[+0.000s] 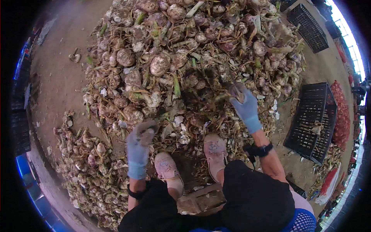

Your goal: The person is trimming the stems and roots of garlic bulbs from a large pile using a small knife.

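Observation:
A large heap of soil-covered garlic bulbs [160, 64], with dry leaves and cut green stems, fills the ground before me. My left hand [139, 150], in a grey-blue glove with soiled fingertips, hovers at the heap's near edge, above my left shoe. Its fingers are curled and blurred; whether they hold anything is unclear. On the right, my right hand [245, 105], gloved alike, reaches into the hollow of the heap. Thumb and fingers close in among stems and leaves there, and the brown fingertips blend with the garlic, hiding any grip.
A smaller pile of garlic [89, 171] lies to the left, beside a low ledge [55, 194]. Black plastic crates [307, 121] stand on the right, with another crate [307, 27] farther back. Red mesh sacks [340, 116] sit behind them. My shoes [215, 150] rest among loose skins.

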Demonstrator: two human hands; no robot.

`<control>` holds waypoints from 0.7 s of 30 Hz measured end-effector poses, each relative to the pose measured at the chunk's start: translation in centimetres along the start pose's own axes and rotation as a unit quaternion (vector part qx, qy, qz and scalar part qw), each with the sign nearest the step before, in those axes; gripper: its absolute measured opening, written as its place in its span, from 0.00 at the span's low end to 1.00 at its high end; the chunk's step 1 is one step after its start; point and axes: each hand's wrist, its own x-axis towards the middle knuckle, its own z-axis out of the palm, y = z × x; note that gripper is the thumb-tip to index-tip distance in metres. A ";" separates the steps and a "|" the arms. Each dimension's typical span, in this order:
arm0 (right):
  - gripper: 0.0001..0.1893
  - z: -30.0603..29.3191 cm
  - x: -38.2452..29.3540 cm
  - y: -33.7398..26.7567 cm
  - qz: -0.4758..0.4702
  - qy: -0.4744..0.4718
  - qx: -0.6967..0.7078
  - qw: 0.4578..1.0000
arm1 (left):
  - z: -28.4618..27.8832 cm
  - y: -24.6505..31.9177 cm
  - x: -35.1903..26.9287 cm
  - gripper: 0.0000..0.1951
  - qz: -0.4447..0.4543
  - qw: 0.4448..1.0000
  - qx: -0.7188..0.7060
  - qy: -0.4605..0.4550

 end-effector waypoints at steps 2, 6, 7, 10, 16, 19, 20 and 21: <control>0.26 -2.5 -0.6 -2.2 -0.018 0.085 0.048 0.995 | 3.5 1.0 0.8 0.13 0.010 0.997 -0.028 -0.065; 0.29 -2.5 -1.1 -11.4 -0.178 -0.078 0.156 0.969 | 6.1 -1.8 3.0 0.14 0.284 0.939 0.093 -0.168; 0.29 -1.9 -1.4 -12.6 -0.184 -0.081 0.166 0.965 | 6.1 -2.0 2.8 0.14 0.280 0.941 0.102 -0.160; 0.22 -0.7 -1.5 -12.9 -0.165 -0.165 0.366 0.901 | 5.9 -2.5 2.1 0.18 -0.047 0.945 -0.240 -0.220; 0.18 -0.9 -2.5 -11.9 -0.200 -0.183 0.037 0.962 | 6.0 -3.7 1.0 0.19 0.236 0.958 0.129 -0.105; 0.17 0.0 -3.0 -11.9 -0.205 -0.185 -0.006 0.961 | 5.9 -4.0 0.8 0.21 0.293 0.907 0.267 -0.143; 0.19 0.1 -3.2 -12.0 -0.200 -0.210 -0.023 0.957 | 5.9 -6.2 1.0 0.23 0.271 0.925 0.218 -0.153; 0.22 0.0 -3.3 -12.0 -0.198 -0.238 -0.041 0.950 | 6.2 -6.6 1.1 0.25 0.246 0.942 0.165 -0.159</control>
